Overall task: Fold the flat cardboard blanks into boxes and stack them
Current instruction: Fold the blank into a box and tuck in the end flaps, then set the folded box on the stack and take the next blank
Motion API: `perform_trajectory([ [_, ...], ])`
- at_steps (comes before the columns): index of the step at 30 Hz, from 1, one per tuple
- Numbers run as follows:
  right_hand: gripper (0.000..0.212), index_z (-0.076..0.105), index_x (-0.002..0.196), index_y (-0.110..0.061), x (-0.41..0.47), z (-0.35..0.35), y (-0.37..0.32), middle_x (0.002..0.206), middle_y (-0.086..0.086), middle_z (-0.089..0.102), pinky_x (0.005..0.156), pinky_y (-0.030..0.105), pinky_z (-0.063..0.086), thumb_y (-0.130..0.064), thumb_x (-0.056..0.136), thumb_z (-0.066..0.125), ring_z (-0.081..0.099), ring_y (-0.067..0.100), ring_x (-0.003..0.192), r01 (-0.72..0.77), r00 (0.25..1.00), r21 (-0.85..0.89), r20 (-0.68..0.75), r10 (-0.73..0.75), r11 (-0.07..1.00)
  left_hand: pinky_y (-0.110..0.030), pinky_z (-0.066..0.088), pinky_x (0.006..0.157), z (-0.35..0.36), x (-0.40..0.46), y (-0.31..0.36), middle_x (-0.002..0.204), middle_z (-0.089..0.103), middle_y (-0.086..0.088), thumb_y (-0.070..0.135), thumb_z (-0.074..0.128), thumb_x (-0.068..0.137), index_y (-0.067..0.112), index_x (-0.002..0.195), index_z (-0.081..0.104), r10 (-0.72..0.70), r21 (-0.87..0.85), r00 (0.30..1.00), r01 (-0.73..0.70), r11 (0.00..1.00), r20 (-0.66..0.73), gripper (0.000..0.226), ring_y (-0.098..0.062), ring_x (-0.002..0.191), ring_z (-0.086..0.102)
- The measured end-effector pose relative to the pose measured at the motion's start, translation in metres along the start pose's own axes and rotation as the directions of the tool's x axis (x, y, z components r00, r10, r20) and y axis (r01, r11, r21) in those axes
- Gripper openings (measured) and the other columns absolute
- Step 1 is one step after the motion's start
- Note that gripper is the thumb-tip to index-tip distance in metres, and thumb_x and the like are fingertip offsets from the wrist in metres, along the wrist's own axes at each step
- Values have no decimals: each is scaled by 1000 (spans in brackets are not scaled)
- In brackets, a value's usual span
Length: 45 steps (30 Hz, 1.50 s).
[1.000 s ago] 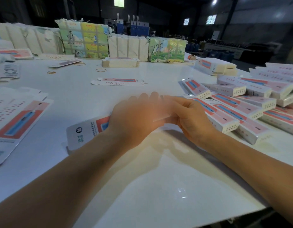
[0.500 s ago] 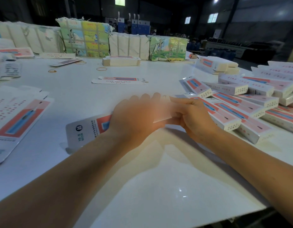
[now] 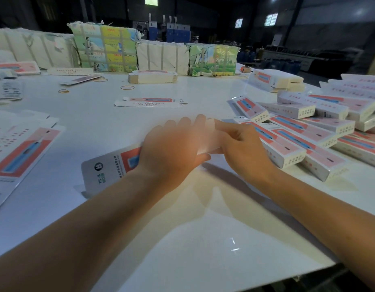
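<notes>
Resting on white bench [image 3: 203, 239], cardboard blank [image 3: 110, 165] held at centre by both hands. Left hand [image 3: 171, 150] laid over blank's middle, fingers [image 3: 182, 125] together and bent over far edge; whether curled under cannot be told, overexposed. Right hand [image 3: 243, 148] pinching white flap [image 3: 209, 138] at blank's right end, thumb and forefinger closed on it. Folded boxes [image 3: 308, 133] piled just right of hands. Flat blanks [image 3: 20, 148] stacked at left edge. Single blank [image 3: 150, 101] lying farther back.

Folded boxes [image 3: 304, 142] crowd the right; near table [image 3: 203, 239] lies open
</notes>
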State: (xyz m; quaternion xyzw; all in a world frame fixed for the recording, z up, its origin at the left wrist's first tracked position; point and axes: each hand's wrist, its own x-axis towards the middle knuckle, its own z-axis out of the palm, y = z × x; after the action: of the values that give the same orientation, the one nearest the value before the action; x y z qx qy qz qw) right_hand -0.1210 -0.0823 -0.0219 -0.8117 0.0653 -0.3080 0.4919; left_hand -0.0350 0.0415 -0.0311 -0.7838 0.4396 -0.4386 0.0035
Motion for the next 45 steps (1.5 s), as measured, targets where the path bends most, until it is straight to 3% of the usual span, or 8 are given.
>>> perform_trajectory([
  [7, 11, 51, 97, -9, -10, 7, -4, 74, -1, 62, 67, 35, 49, -12, 87, 49, 59, 13, 70, 173, 979, -360, 161, -122, 917, -22, 44, 54, -1, -3, 4, 87, 63, 4, 62, 52, 83, 18, 133, 51, 22, 116, 1000, -23, 993, 12, 66, -13, 68, 60],
  [14, 24, 60, 114, -6, -3, 6, -2, 90, 10, 66, 67, 31, 49, -17, 93, 54, 59, 23, 81, 14, 1000, -137, 11, -13, 990, -26, 38, 63, -2, 4, -1, 115, 53, -1, 60, 7, 91, 15, 146, 16, -93, 21, 995, 92, 996, 27, 72, -17, 94, 56],
  [20, 40, 65, 94, -11, -4, 2, 8, 86, 4, 65, 70, 37, 44, -42, 98, 40, 57, 22, 79, 238, 971, -610, 124, -206, 755, -24, 29, 54, -2, 3, -8, 102, 59, 1, 64, 37, 88, 16, 142, 33, -118, 45, 989, 114, 992, 85, 72, -15, 82, 60],
  [26, 24, 52, 75, -27, -9, 4, 9, 74, -7, 53, 63, 33, 38, -45, 90, 48, 52, 19, 74, 302, 950, -617, 260, -174, 727, -27, 37, 52, 2, -2, -21, 93, 61, -5, 59, 53, 82, 15, 133, 47, 23, -162, 993, -4, 987, 118, 68, -24, 75, 61],
  [30, 75, 26, 148, -20, 0, 1, 6, 152, 1, 31, 108, 27, 31, -41, 82, 56, 35, 15, 134, 230, 952, -460, 290, -100, 858, -27, 35, 64, 1, 0, -35, 104, 54, 9, 71, 43, 78, 32, 131, 36, 2, -342, 979, 68, 937, 203, 66, -16, 92, 57],
  [34, 83, 13, 149, -5, 1, -5, 9, 146, 16, 35, 103, 18, 26, -15, 87, 66, 35, 23, 130, 363, 880, -389, 441, -175, 847, -30, 44, 63, -2, -5, -32, 96, 60, 10, 67, 63, 67, 35, 120, 35, 10, -523, 973, 116, 844, 232, 68, -15, 77, 57],
  [40, 78, 27, 147, -7, 14, -21, 8, 125, 14, 56, 95, 31, 31, -26, 85, 69, 46, 29, 111, 312, 950, -510, 188, -251, 801, -48, 49, 65, 22, -1, -31, 102, 59, -13, 55, 54, 68, 14, 108, 47, 21, -472, 988, -92, 877, -153, 57, -36, 84, 56],
  [45, 58, 44, 138, -7, 65, -114, -7, 121, 12, 57, 87, 29, 37, -29, 88, 65, 49, 20, 103, 87, 904, -532, -312, -291, 842, -50, 50, 55, 47, -8, -4, 92, 44, 12, 58, 41, 80, 31, 88, 44, 20, -675, 990, -110, 729, -140, 28, -14, 78, 44],
])
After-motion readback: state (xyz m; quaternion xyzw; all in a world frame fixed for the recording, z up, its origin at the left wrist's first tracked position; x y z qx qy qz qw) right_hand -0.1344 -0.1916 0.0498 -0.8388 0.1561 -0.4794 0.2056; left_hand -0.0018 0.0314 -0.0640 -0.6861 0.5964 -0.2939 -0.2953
